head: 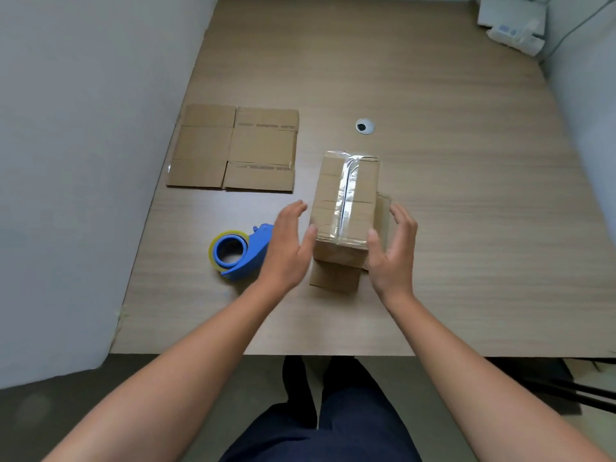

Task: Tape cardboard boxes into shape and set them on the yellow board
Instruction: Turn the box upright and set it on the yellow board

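Near edge of table (466,328): both forearms extended over it, palms turned inward.

Left hand (286,241): released, fingers straight and together, grasping nothing. Thumb at or just beside the near left corner of the box (346,198); contact not determinable.

Right hand (393,248): released, fingers slightly bent, grasping nothing. Thumb over the near right corner.

Box location: stands on the table between the two hands, taped seam (346,191) uppermost and running away from the viewer. Lower flaps untaped and splayed: near flap (335,276) toward the viewer, side flap (383,208) to the right, behind the right fingers.

Just left of the left hand: tape dispenser (240,251), lying on the table, partly hidden by that hand. Farther left: flat blank (233,148), not yet folded. Beyond the box: grommet (365,126). Yellow board: not in view.

Probable faults from this position:
- Crushed walls, if gripped hard across an end not yet closed. Press evenly on both sides.
- Creased or torn flaps, if turned over while caught against the table. Lift clear before rotating.
- Box out of square, if flaps are taped while splayed. Fold flush first.
- Dispenser knocked off the table by the left hand or forearm. Check clearance before any sweep.
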Demonstrator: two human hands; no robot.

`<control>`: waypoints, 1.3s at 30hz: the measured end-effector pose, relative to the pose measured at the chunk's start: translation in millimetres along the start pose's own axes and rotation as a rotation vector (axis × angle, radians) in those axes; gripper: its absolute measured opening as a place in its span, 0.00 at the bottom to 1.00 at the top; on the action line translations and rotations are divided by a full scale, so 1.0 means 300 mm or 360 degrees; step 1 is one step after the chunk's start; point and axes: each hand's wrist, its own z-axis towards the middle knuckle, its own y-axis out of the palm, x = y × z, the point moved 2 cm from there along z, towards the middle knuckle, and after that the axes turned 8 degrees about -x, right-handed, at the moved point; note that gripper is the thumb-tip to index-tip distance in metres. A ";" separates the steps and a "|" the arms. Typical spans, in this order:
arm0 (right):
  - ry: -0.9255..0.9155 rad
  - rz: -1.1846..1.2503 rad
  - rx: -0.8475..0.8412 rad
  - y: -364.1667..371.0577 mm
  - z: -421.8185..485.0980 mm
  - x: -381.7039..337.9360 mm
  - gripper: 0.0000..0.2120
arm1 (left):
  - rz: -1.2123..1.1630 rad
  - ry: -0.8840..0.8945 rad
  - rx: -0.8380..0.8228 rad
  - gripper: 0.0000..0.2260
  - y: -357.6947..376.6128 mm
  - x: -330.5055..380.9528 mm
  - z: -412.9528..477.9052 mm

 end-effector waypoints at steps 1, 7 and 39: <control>0.0123 0.0043 -0.0026 0.006 -0.019 0.027 0.31 | -0.0103 -0.0041 -0.0112 0.24 0.032 0.023 0.013; 0.0513 0.0352 -0.0258 0.092 -0.029 0.102 0.33 | -0.0348 -0.0313 -0.0244 0.30 0.143 0.042 0.058; 0.0959 0.0798 -0.0391 -0.271 0.259 0.265 0.24 | -0.0600 -0.0715 -0.0215 0.36 0.168 0.231 0.248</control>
